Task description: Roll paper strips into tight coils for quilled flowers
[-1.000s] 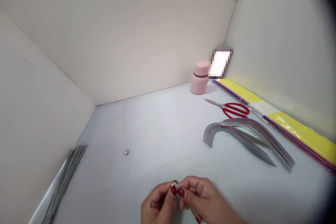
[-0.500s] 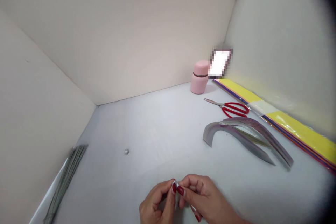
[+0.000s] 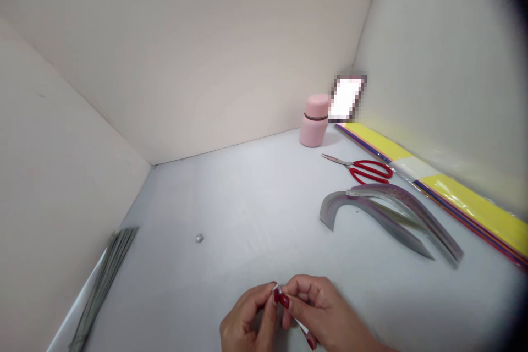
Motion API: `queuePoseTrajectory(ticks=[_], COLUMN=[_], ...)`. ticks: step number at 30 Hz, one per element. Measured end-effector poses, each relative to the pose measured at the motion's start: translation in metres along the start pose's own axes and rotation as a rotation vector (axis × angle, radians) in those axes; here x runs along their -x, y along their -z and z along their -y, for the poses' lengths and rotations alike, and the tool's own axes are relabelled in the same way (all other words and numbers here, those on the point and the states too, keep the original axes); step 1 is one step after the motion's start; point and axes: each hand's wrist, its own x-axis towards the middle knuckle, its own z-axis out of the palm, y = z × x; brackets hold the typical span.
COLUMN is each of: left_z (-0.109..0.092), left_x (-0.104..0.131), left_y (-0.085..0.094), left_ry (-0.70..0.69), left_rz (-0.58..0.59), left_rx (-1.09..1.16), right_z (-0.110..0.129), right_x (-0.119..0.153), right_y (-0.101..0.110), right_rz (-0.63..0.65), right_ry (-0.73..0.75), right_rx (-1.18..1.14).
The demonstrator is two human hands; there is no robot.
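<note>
Low in the view, my left hand (image 3: 249,319) and my right hand (image 3: 319,308) meet, thumbs and fingertips pinched together. Between them is a narrow whitish paper strip (image 3: 302,328). Its folded end (image 3: 276,287) pokes up at the fingertips, and its tail runs down under my right hand. Fingers hide much of the strip. A small silvery folded piece (image 3: 199,238), like a tiny paper star, lies on the table to the upper left of my hands.
Curved bundles of grey-purple paper strips (image 3: 383,225) lie at right, with red-handled scissors (image 3: 358,168) behind. A pink flask (image 3: 314,121) stands near a blurred-out bright screen (image 3: 346,98). Yellow-topped packs (image 3: 466,198) line the right wall; thin green wires (image 3: 103,286) lie at left.
Both hands stay pinched on the strip with only slight finger movement; the tip at the fingertips has shifted a little. The objects on the table lie as before.
</note>
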Motion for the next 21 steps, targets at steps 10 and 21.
queuePoseTrajectory(ticks=[10,21], left_z=[0.022,-0.001], left_x=[0.003,-0.01], left_y=[-0.003,0.004], left_ry=[-0.45,0.188], left_rz=[0.041,0.129], left_rx=[-0.119,0.241], right_z=[0.007,0.004], right_x=[0.0,-0.001], right_y=[0.0,0.003], right_rz=[0.039,0.051], right_ry=[0.029,0.029], right_rx=[-0.072,-0.042])
